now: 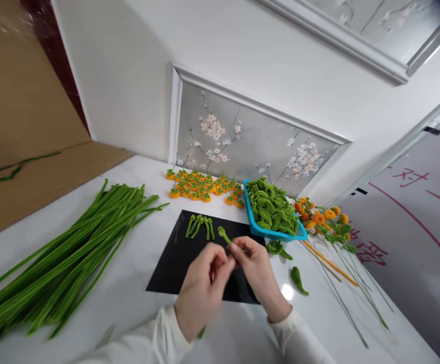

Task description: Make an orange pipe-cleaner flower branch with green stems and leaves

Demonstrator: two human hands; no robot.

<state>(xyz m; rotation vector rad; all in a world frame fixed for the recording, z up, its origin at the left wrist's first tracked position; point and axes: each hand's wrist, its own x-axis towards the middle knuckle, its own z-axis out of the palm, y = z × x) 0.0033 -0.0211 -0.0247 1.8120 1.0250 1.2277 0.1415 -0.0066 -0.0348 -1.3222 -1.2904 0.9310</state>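
Observation:
A green pipe cleaner [224,234] with a small curled tip is pinched between the thumb and fingers of my right hand [255,268]. My left hand [205,283] is closed right beside it, fingertips meeting my right thumb. A green end [201,332] pokes out below the left wrist; whether it belongs to the same pipe cleaner is hidden. Both hands are over a black mat [166,268]. On the mat's far part lie several short green pieces [200,226] with curled tops, set in a row.
Long green pipe cleaners [71,253] are heaped at left. Orange flower heads [200,186] line the back. A blue basket [248,202] holds green leaf shapes [271,205]; a loose leaf [297,279] lies in front. Orange flowers on stems [324,218] lie at right beside a whiteboard [412,212].

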